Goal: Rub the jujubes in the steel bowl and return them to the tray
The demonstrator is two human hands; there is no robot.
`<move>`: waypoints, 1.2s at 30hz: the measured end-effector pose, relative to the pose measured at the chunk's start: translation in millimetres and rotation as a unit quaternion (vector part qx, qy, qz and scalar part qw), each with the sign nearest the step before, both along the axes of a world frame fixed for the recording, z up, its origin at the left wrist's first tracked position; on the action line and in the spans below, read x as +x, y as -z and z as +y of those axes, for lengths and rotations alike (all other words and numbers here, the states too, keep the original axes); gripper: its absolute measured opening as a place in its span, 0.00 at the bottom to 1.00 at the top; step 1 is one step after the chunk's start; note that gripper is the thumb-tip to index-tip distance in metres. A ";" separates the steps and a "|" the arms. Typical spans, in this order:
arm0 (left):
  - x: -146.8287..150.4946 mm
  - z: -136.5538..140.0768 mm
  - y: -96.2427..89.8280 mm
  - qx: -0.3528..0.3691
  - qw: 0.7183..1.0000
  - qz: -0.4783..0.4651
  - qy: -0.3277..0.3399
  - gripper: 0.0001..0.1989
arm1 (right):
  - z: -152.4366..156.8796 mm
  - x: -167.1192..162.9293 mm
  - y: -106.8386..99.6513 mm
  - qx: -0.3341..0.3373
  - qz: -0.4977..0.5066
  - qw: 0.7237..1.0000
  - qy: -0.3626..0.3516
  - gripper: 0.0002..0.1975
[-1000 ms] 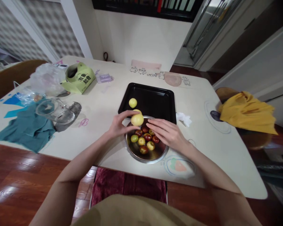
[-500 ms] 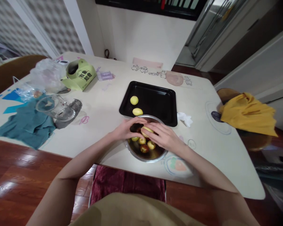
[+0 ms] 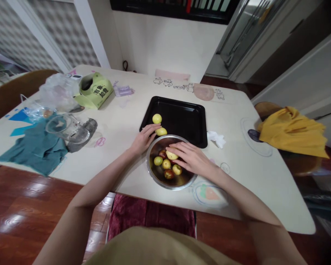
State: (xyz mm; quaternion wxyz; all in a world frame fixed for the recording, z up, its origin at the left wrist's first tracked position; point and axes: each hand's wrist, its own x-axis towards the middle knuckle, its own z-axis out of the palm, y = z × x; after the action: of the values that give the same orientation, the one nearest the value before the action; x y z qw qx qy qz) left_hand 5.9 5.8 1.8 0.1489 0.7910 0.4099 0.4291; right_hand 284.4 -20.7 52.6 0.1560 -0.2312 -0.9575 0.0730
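My left hand [image 3: 145,138] reaches over the bowl's left rim to the near edge of the black tray. Its fingers are stretched out, with the tips at a yellow lemon [image 3: 161,131]; whether they touch it I cannot tell. Another yellow lemon [image 3: 157,118] lies just behind on the tray [image 3: 184,117]. Inside the metal bowl [image 3: 157,180], my right hand [image 3: 191,157] has its fingers curved over a yellow lemon [image 3: 171,154], partly hiding it. Around that one lie several smaller fruits that look like jujubes, some yellow-green [image 3: 158,161], some reddish brown [image 3: 169,174].
A crumpled white tissue [image 3: 216,139] lies right of the tray. Toward the left are a clear plastic jug [image 3: 68,128] on its side, a teal cloth [image 3: 34,149], a green box [image 3: 95,91] and plastic bags [image 3: 57,92]. A yellow cloth [image 3: 292,130] hangs over a chair at right.
My left hand has left the lemon in the bowl and moved up and left to a lemon on the tray. My right hand stays on the lemon in the bowl.
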 end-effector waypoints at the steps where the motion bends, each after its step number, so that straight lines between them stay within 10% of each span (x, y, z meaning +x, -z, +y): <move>1: 0.2 2.2 2.2 -0.004 1.000 0.016 0.002 0.19 | 0.1 0.0 0.2 -0.001 0.000 1.000 -0.002 0.21; 15: 8.9 19.3 14.3 -0.051 0.983 0.175 -0.036 0.25 | -1.3 -1.9 2.8 -0.012 0.003 1.000 -0.007 0.23; 36: 1.8 10.8 9.2 -0.035 0.996 -0.065 -0.054 0.17 | -4.6 0.3 -9.4 0.033 0.060 0.997 0.028 0.19</move>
State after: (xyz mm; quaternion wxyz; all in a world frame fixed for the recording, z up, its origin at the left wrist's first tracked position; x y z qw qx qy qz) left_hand 7.7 16.7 -7.4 0.1796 0.7323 0.4567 0.4722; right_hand 284.7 -25.3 62.0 0.2226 -0.2479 -0.9415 0.0511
